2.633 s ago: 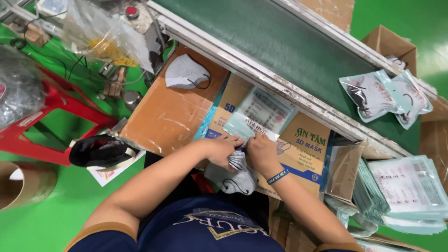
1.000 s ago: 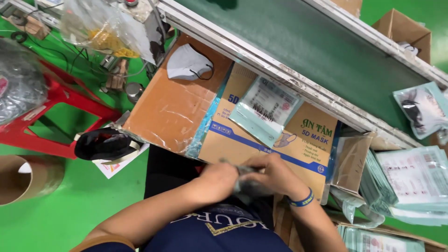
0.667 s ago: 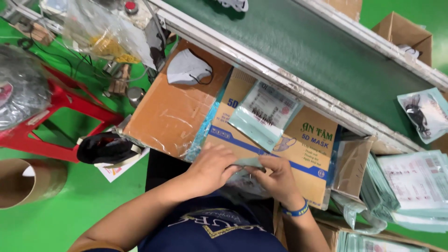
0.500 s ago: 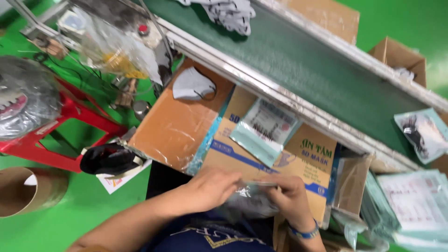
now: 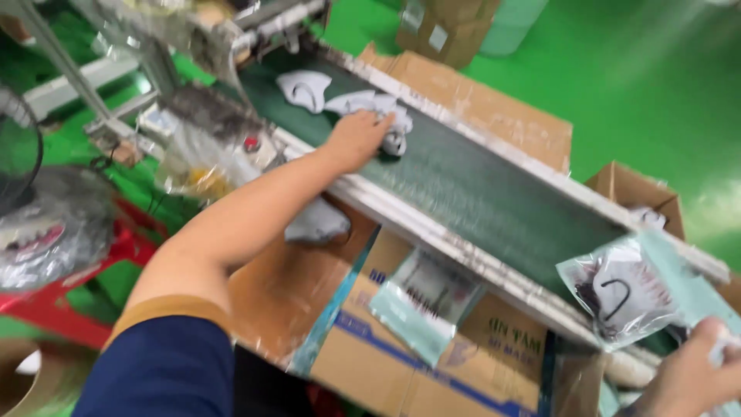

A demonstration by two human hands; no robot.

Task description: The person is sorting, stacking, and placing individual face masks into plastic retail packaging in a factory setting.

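Nearest, the right hand (image 5: 687, 378) at the lower right edge, fingers closed on a clear plastic pouch with a pale green header holding a white mask (image 5: 629, 289), lifted just above the belt's near rail. Below it, a flat brown cardboard carton (image 5: 401, 363) carries another clear pouch (image 5: 424, 297). Farther out, the left hand (image 5: 356, 139) reaches across the dark green conveyor belt (image 5: 494, 193), fingers curled onto a loose pile of white fabric masks (image 5: 370, 108). Beyond, a brown cardboard box (image 5: 455, 27) on green floor.
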